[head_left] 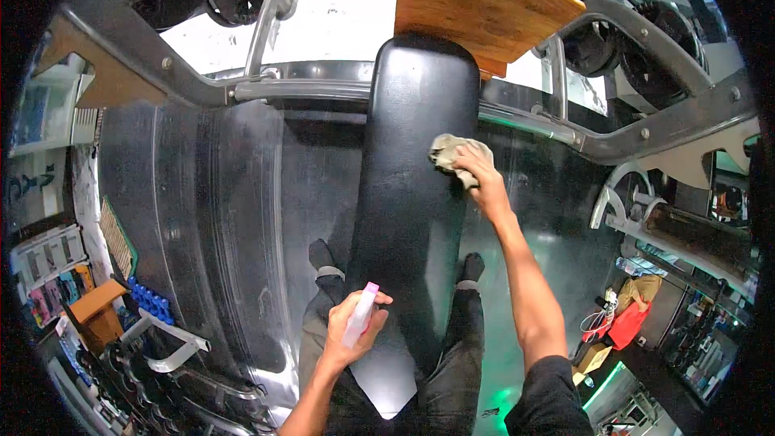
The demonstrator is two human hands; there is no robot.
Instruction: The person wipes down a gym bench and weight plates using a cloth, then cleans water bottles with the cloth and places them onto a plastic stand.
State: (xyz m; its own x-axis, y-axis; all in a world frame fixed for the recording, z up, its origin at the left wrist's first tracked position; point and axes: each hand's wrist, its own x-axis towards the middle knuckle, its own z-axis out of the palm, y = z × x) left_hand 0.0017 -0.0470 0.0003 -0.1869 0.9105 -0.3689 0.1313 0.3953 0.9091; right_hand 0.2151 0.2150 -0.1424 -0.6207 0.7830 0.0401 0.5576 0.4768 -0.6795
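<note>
A long black padded bench (412,186) runs away from me between my legs. My right hand (478,169) is closed on a crumpled beige cloth (446,152), which rests against the bench's right edge, about halfway along the pad. Over the near end of the bench, my left hand (349,329) grips a translucent bottle with a pink top (360,316). The fingers wrap round the bottle, and its top points away from me.
A wooden box-like piece (476,8) stands at the bench's far end. Grey metal rack frames (137,56) rise on both sides, joined by a crossbar (311,90). Dumbbells (149,300) sit at left; a red item (630,323) and bags lie at right.
</note>
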